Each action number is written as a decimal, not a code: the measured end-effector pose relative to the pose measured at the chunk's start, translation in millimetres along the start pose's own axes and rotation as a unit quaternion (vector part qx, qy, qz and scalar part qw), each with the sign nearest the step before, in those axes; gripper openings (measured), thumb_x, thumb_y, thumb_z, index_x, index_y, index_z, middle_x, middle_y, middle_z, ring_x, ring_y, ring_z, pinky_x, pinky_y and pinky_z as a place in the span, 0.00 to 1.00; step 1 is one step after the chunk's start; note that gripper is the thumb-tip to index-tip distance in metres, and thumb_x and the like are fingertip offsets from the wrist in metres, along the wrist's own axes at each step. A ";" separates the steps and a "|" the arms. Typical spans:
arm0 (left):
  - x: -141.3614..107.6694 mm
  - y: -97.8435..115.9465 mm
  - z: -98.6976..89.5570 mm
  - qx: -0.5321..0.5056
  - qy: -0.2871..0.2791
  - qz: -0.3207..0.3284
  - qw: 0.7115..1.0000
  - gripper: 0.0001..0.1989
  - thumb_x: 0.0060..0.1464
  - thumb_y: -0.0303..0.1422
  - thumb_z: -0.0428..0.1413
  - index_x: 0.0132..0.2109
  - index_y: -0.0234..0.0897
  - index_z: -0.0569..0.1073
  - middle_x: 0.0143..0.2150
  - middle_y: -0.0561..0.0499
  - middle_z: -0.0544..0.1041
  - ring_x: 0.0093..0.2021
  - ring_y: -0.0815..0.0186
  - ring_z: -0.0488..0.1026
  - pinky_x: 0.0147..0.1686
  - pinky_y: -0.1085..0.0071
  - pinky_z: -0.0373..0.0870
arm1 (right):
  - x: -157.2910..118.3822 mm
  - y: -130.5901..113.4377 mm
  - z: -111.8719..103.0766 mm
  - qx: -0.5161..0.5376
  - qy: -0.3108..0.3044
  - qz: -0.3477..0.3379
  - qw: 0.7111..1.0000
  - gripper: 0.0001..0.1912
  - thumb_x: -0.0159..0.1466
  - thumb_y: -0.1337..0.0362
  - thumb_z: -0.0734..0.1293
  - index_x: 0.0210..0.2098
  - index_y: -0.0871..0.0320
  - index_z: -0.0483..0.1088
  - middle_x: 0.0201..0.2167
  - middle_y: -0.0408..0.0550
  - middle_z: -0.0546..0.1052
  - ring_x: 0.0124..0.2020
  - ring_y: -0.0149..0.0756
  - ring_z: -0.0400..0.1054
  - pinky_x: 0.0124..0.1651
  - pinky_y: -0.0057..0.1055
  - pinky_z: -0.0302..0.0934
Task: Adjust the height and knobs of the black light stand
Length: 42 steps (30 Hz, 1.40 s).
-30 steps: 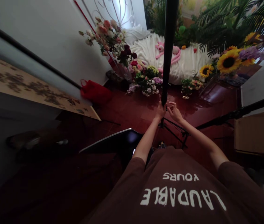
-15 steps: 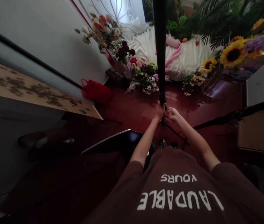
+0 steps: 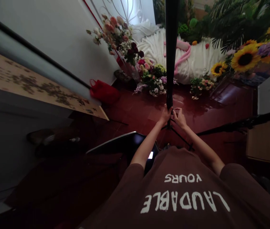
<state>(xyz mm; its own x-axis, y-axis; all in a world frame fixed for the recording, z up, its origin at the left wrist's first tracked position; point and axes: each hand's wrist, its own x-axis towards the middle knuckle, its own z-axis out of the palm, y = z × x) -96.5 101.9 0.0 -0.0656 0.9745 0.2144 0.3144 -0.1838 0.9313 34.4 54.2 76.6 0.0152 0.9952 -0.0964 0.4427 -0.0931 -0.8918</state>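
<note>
A black stand (image 3: 170,63) rises upright through the middle of the view, with thin legs spread on the floor below. My left hand (image 3: 165,114) is wrapped round its pole near the lower part. My right hand (image 3: 179,117) is at the pole's right side, its fingers bent and partly apart, close to a small part on the stand. Whether these fingers touch that part is too small to tell.
Flowers (image 3: 152,78) and a white cloth (image 3: 197,60) lie ahead. A red bag (image 3: 104,92) stands by the left wall. A dark glossy panel (image 3: 125,143) is left of my body, and another black pole (image 3: 235,124) slants in from the right.
My right hand has turned and its fingers have spread somewhat beside the pole. My left hand still holds the pole. The whole view has shifted slightly.
</note>
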 end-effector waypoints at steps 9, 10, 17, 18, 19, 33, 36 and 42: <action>-0.3 16.1 -13.8 0.023 -0.059 -0.021 0.998 0.22 0.64 0.50 0.49 0.54 0.37 0.66 0.50 0.40 0.76 0.49 0.60 0.76 0.51 0.62 0.72 | 6.0 1.4 9.3 0.144 -0.004 0.064 0.987 0.17 0.69 0.46 0.59 0.47 0.52 0.59 0.16 0.33 0.67 0.15 0.31 0.62 0.21 0.24 0.55; -0.6 17.5 -15.5 0.026 -0.065 -0.024 0.997 0.23 0.64 0.50 0.49 0.54 0.37 0.66 0.50 0.39 0.76 0.49 0.59 0.76 0.52 0.62 0.72 | 6.0 -0.4 9.0 0.176 -0.015 0.079 0.981 0.16 0.69 0.47 0.60 0.46 0.51 0.58 0.15 0.31 0.66 0.13 0.29 0.60 0.19 0.23 0.53; -0.9 37.2 -25.9 0.045 -0.085 -0.051 0.994 0.24 0.64 0.46 0.51 0.58 0.34 0.66 0.52 0.37 0.77 0.52 0.56 0.76 0.55 0.58 0.71 | 3.1 -14.5 -0.2 0.314 -0.073 0.216 0.922 0.11 0.71 0.54 0.62 0.42 0.52 0.57 0.17 0.34 0.72 0.15 0.28 0.68 0.19 0.19 0.61; -1.9 41.2 -29.8 0.054 -0.097 -0.054 0.992 0.23 0.65 0.44 0.51 0.60 0.34 0.66 0.53 0.36 0.76 0.53 0.55 0.76 0.55 0.57 0.71 | 0.8 -13.0 -2.5 0.324 -0.075 0.222 0.917 0.10 0.71 0.54 0.62 0.42 0.52 0.57 0.19 0.35 0.74 0.16 0.29 0.69 0.20 0.20 0.63; -4.1 44.8 -34.6 0.063 -0.108 -0.055 0.991 0.23 0.65 0.43 0.50 0.61 0.34 0.65 0.55 0.36 0.76 0.55 0.55 0.75 0.56 0.57 0.70 | -2.3 -9.4 -5.4 0.330 -0.075 0.228 0.913 0.10 0.72 0.55 0.62 0.42 0.52 0.57 0.20 0.36 0.75 0.17 0.29 0.71 0.21 0.20 0.64; -106.1 34.4 0.9 0.059 -0.284 -0.176 0.941 0.30 0.64 0.40 0.52 0.68 0.30 0.59 0.62 0.31 0.72 0.51 0.56 0.79 0.56 0.54 0.73 | -96.3 139.0 -131.5 0.297 0.122 0.327 0.889 0.04 0.61 0.63 0.68 0.33 0.54 0.68 0.25 0.45 0.80 0.25 0.35 0.78 0.30 0.28 0.73; -95.5 57.8 45.8 0.019 -0.334 -0.112 0.936 0.27 0.65 0.40 0.52 0.66 0.31 0.62 0.60 0.33 0.74 0.57 0.56 0.76 0.58 0.55 0.72 | -105.3 149.6 -158.3 0.316 0.218 0.330 0.862 0.03 0.61 0.62 0.67 0.32 0.53 0.67 0.22 0.42 0.78 0.22 0.33 0.76 0.29 0.27 0.73; -67.9 124.3 139.6 -0.071 -0.392 0.074 0.914 0.25 0.65 0.43 0.52 0.63 0.35 0.63 0.62 0.36 0.72 0.63 0.57 0.71 0.64 0.55 0.67 | -117.6 134.6 -206.5 0.298 0.298 0.280 0.863 0.23 0.66 0.41 0.60 0.26 0.53 0.64 0.15 0.43 0.72 0.17 0.35 0.71 0.26 0.32 0.71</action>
<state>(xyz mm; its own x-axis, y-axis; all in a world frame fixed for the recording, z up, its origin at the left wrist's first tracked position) 79.2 30.9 60.1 0.6834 0.7208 0.1160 0.1358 -0.2816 0.9499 277.4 -69.4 59.2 0.6135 0.6111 -0.5002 -0.3201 -0.3866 -0.8649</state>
